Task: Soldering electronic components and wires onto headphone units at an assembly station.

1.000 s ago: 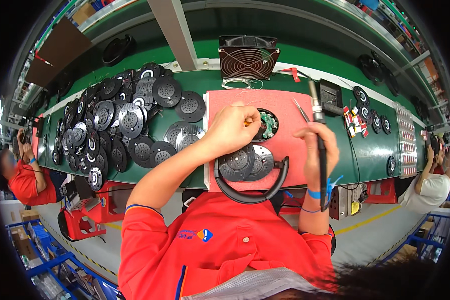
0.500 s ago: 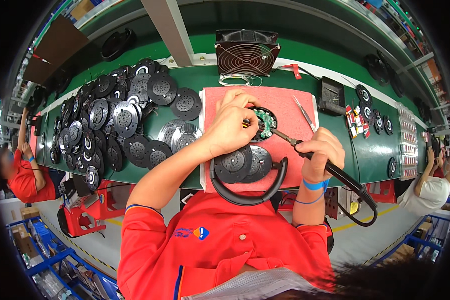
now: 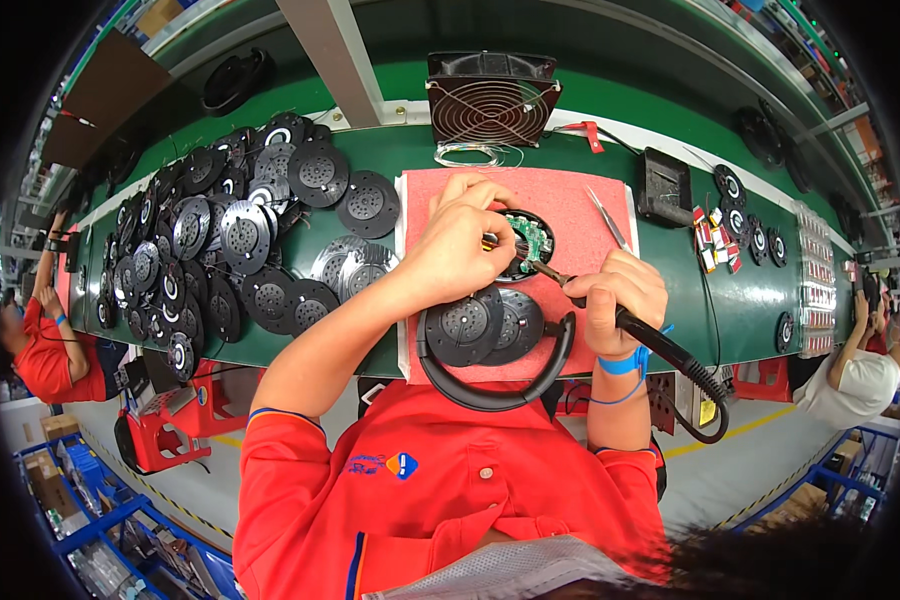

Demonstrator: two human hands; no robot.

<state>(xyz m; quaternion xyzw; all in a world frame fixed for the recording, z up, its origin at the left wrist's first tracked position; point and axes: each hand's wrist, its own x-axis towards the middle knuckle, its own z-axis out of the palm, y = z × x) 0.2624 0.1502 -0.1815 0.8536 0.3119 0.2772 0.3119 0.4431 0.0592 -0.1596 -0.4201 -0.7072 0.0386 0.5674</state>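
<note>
At the far left, a co-worker in a red shirt [image 3: 65, 355] was seen seated at the green bench [image 3: 750, 310]. Next, a large heap of black perforated discs [image 3: 245, 237] was spread over the bench. Two more dark discs [image 3: 462, 330] were laid on the pink mat [image 3: 575, 190], overlapping, with a curved black headband [image 3: 495, 400] set around their near side; a square fan [image 3: 494, 110] was stood beyond the mat.

By the left hand [image 3: 467, 240], a small orange-and-black item [image 3: 489, 241] was pinched between thumb and fingers, closed together at the left edge of a green circuit board [image 3: 540, 240]. The board was seated in a round black housing on the mat; its left part was covered by the fingers.

Tweezers [image 3: 607, 219] were left lying at the mat's right side. In the right hand [image 3: 622, 297], a soldering iron [image 3: 660, 345] was gripped with fingers wrapped around its handle, its tip directed to the board's lower edge; whether contact was made cannot be told. Farther right, a black tray [image 3: 665, 213], small red-and-white packs [image 3: 712, 240] and a clear compartmented tray [image 3: 816, 280] were set out.
</note>
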